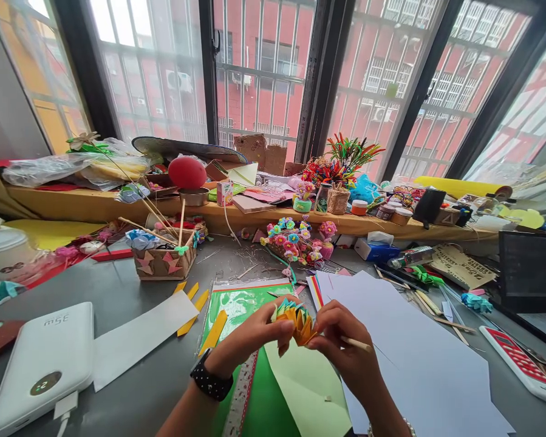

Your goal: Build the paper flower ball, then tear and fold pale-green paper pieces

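A pleated orange and yellow paper fan-fold with teal edges (295, 320) sat just above the bright green paper sheet (266, 403), held between both hands. The left hand (254, 340), with a black studded wristwatch (210, 379), pinched the fold's left side with thumb and fingertips. The right hand (345, 346) gripped its right side and also held a thin wooden stick (358, 345) that pointed away from the green sheet. Left of that sheet lay a yellow paper strip (213, 332), and farther left a white rectangular power bank (45, 358). Right of the sheet spread large white paper sheets (413, 352).
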Available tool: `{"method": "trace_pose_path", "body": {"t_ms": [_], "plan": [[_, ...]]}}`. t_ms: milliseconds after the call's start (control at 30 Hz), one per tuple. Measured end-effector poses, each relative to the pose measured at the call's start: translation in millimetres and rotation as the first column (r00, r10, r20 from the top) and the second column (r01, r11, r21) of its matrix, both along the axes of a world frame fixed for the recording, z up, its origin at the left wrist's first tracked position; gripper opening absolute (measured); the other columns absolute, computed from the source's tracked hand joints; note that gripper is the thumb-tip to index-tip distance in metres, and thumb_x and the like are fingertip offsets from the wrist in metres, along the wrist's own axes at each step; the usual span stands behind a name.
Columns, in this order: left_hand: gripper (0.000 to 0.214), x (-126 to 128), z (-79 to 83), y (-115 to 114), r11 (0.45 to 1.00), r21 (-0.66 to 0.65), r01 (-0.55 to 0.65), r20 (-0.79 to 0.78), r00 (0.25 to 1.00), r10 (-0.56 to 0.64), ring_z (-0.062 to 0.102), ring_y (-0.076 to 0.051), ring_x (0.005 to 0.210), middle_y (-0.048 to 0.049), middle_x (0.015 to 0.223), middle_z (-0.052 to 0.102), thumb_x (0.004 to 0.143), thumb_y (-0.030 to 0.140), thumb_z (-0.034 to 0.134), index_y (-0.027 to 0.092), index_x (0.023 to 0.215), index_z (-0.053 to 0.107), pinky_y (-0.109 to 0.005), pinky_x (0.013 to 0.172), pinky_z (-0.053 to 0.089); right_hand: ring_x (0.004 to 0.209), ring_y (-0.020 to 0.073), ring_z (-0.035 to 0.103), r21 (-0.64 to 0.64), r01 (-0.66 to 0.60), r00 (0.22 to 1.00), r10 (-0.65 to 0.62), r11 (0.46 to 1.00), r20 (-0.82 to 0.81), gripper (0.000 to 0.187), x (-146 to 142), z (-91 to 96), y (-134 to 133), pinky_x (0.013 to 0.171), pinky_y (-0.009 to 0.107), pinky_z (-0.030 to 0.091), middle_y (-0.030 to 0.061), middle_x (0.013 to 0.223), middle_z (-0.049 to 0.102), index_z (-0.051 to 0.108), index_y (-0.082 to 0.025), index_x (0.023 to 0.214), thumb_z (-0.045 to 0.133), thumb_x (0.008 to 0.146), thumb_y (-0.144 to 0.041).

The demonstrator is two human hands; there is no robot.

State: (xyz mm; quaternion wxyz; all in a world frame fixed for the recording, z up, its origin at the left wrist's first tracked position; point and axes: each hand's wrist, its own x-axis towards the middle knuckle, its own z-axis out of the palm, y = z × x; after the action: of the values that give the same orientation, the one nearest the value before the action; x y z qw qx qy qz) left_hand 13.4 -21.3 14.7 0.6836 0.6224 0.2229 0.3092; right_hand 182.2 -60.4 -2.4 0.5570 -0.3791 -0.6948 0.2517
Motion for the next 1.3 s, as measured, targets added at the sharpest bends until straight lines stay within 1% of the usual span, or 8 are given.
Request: {"method": "trace_pose_path", "body": {"t_ms": [67, 167, 333, 500, 733, 933, 1133, 1300], "plan": [[0.039, 6, -2.8, 0, 0.999, -0.026, -0.045, 0.018, 0.999, 0.045, 0.040, -0.008, 0.054, 0.0018, 0.066, 0.045, 0.066, 0.052, 0.054, 0.016, 0.081, 0.050, -0.021, 0.050, 0.035, 0.047, 0.0080, 0.034, -0.005, 0.012, 1.000, -0.012, 1.000, -0.002, 0.013, -2, -0.1, 0, 0.043, 0.022, 0.028, -0.0019, 0.067, 0.047, 0.050, -0.019, 0.066, 0.061, 0.071, -0.025], [0.035, 13, -3.9, -1, 0.991, -0.034, -0.130, 0.047, 0.990, 0.131, 0.041, -0.011, 0.062, 0.0011, 0.066, 0.044, 0.071, 0.050, 0.050, 0.015, 0.072, 0.050, -0.023, 0.058, 0.036, 0.046, 0.0077, 0.030, -0.034, 0.040, 0.999, -0.039, 0.999, 0.012, 0.014, -3, 0.8, 1, 0.042, 0.022, 0.026, -0.0026, 0.066, 0.045, 0.050, -0.019, 0.066, 0.060, 0.071, -0.027], [0.032, 18, -5.2, -2, 0.988, -0.097, -0.121, 0.083, 0.988, 0.129, 0.045, -0.014, 0.069, -0.0010, 0.072, 0.048, 0.070, 0.045, 0.054, 0.014, 0.078, 0.051, -0.027, 0.066, 0.036, 0.048, 0.0081, 0.029, -0.043, 0.035, 0.999, -0.034, 0.998, 0.028, 0.016, -2, 1.2, 3, 0.043, 0.022, 0.026, -0.0030, 0.065, 0.043, 0.049, -0.018, 0.063, 0.060, 0.071, -0.026], [0.028, 20, -8.1, -2, 0.981, -0.051, -0.190, 0.057, 0.980, 0.192, 0.044, -0.012, 0.066, 0.0010, 0.071, 0.049, 0.068, 0.036, 0.059, 0.015, 0.086, 0.053, -0.025, 0.063, 0.034, 0.049, 0.0080, 0.032, -0.056, 0.041, 0.999, -0.040, 0.998, 0.010, 0.015, -3, -0.3, 4, 0.043, 0.021, 0.027, -0.0024, 0.068, 0.043, 0.050, -0.018, 0.063, 0.060, 0.072, -0.024], [0.025, 23, -8.3, -3, 0.974, -0.016, -0.224, 0.043, 0.973, 0.225, 0.047, -0.013, 0.070, -0.0009, 0.073, 0.052, 0.068, 0.035, 0.059, 0.013, 0.079, 0.057, -0.027, 0.066, 0.036, 0.051, 0.0083, 0.033, -0.032, 0.056, 0.998, -0.056, 0.998, -0.011, 0.015, -5, 0.3, 3, 0.044, 0.021, 0.027, -0.0026, 0.067, 0.043, 0.049, -0.018, 0.063, 0.059, 0.073, -0.024], [0.025, 24, -4.6, -6, 0.954, -0.025, -0.298, 0.019, 0.954, 0.298, 0.048, -0.013, 0.069, 0.0002, 0.072, 0.054, 0.066, 0.033, 0.061, 0.014, 0.081, 0.056, -0.026, 0.066, 0.037, 0.049, 0.0080, 0.032, -0.010, 0.092, 0.996, -0.092, 0.996, -0.012, 0.016, -6, -3.3, 4, 0.043, 0.022, 0.026, -0.0030, 0.067, 0.041, 0.048, -0.019, 0.064, 0.057, 0.074, -0.026], [0.024, 27, -6.9, -6, 0.946, -0.024, -0.323, 0.022, 0.946, 0.323, 0.048, -0.012, 0.065, 0.0009, 0.068, 0.053, 0.067, 0.034, 0.060, 0.014, 0.076, 0.054, -0.026, 0.065, 0.037, 0.050, 0.0082, 0.033, 0.024, 0.124, 0.992, -0.124, 0.992, -0.003, 0.015, -8, -5.7, 5, 0.045, 0.022, 0.028, -0.0028, 0.068, 0.041, 0.046, -0.019, 0.065, 0.055, 0.076, -0.026], [0.027, 26, -8.2, -6, 0.956, 0.027, -0.291, 0.008, 0.957, 0.291, 0.049, -0.015, 0.071, -0.0011, 0.073, 0.052, 0.070, 0.034, 0.058, 0.014, 0.086, 0.053, -0.029, 0.069, 0.039, 0.051, 0.0086, 0.034, 0.046, 0.136, 0.991, -0.137, 0.990, 0.003, 0.015, -8, -5.9, 5, 0.045, 0.022, 0.029, -0.0027, 0.068, 0.041, 0.046, -0.019, 0.065, 0.054, 0.076, -0.025]]}}
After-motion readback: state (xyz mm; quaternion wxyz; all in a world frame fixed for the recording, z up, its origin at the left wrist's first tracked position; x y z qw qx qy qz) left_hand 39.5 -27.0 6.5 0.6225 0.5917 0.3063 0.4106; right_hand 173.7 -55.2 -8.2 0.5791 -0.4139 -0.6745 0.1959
